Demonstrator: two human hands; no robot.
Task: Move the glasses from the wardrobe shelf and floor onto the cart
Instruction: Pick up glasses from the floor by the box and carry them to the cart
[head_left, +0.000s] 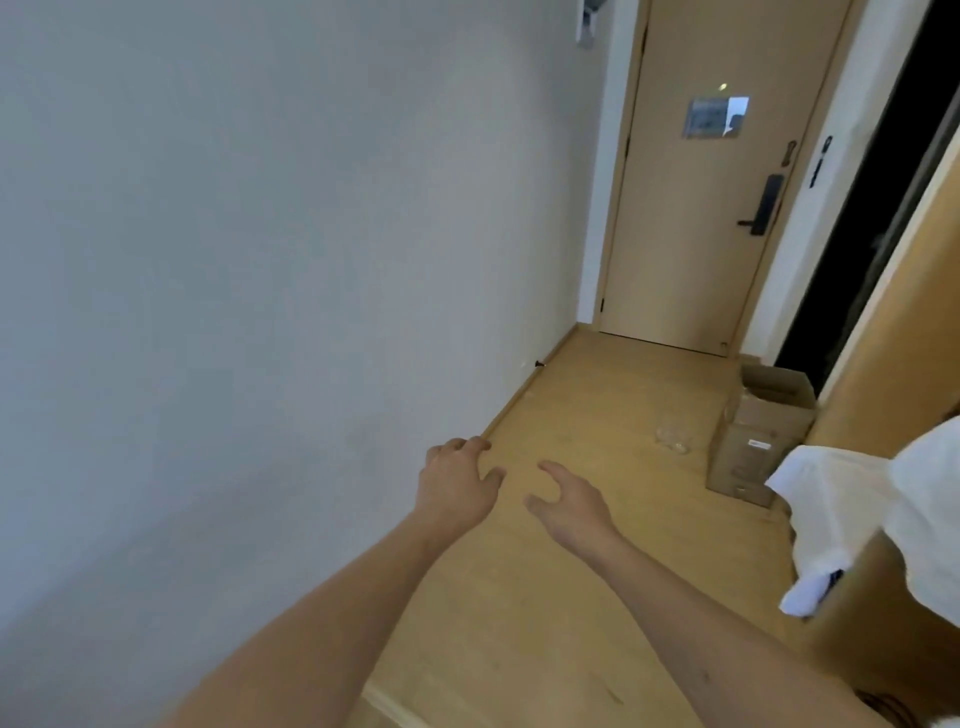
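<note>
Both hands reach forward over the light wooden floor (597, 405), holding nothing: the left hand (457, 480) with fingers loosely spread, the right hand (571, 499) with thumb and fingers wide apart. The clear drinking glasses (674, 439) lie on the floor well beyond the right hand, just beside an open brown cardboard box (758, 441).
</note>
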